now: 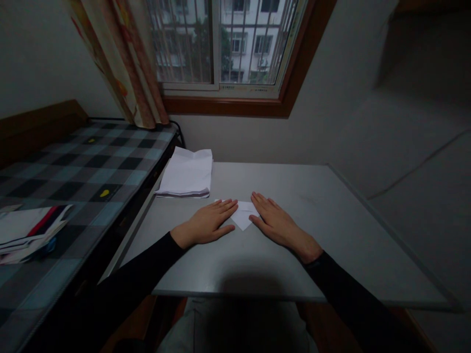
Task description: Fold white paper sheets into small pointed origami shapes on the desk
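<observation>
A small folded piece of white paper (243,216) lies on the grey table, one pointed corner towards me. My left hand (208,221) rests flat over its left end, fingers stretched out and thumb apart. Over the right end lies my right hand (274,220), also flat, with its thumb tip at the paper's edge. Both ends of the paper are partly hidden under the fingers. A crease or slit runs across the part that shows between my hands.
A stack of white paper (187,172) sits at the table's (305,189) back left. To the left stands a bed with a checked cover (121,164), holding a pile of papers or bags (31,230). Behind the table are a wall and a barred window (243,49) with a curtain (125,63).
</observation>
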Tool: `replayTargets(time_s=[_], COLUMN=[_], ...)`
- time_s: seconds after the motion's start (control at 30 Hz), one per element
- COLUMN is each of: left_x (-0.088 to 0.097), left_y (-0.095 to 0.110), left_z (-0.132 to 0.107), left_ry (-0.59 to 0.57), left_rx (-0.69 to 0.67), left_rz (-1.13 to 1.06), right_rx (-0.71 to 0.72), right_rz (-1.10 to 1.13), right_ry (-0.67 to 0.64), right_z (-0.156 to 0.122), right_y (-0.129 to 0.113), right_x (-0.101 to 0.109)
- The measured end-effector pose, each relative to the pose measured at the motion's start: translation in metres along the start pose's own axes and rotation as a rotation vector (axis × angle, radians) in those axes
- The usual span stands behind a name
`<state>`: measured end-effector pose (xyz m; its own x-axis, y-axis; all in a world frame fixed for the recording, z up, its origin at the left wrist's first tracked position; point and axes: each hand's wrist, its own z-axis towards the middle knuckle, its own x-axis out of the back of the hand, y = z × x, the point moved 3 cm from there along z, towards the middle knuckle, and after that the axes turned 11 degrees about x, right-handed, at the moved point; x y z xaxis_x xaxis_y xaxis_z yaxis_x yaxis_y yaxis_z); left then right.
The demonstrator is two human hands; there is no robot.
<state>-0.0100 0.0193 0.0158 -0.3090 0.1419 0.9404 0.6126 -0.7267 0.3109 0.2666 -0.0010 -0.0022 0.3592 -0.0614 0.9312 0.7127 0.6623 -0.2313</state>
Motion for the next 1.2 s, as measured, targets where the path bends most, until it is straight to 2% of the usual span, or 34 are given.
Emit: replayTargets(time_s=[0.2,0.37,0.57,0.77,1.0,1.2], left_x=[0.004,0.014,0.013,0.013,0.016,0.02], left_y=[0.003,-0.011,-0.026,-0.028,-0.03,-0.03], left_z=[0.005,0.014,0.014,0.011,0.008,0.01], left_ry=[0.016,0.043,0.137,0.153,0.188,0.241], left_rx=[-0.02,-0.089,-0.032,0.005,0.052,0.06], left_rz=[0.045,0.015,-0.023,-0.004,-0.004,-0.041], right_rx=[0.012,0.042,0.064,0.076,0.153,0.17], right_rz=[-0.029,-0.02,0.01,0.077,0.123,0.312], right_ry=[-0.032,-0.029,-0.075,-0.038,-0.002,0.083], right_z=[0.001,0.004,0.019,0.029,0.029,0.031], right_y=[-0.001,0.004,0.015,0.017,0.009,0.003], right_x=[0.001,0.002,0.003,0.008,0.024,0.029])
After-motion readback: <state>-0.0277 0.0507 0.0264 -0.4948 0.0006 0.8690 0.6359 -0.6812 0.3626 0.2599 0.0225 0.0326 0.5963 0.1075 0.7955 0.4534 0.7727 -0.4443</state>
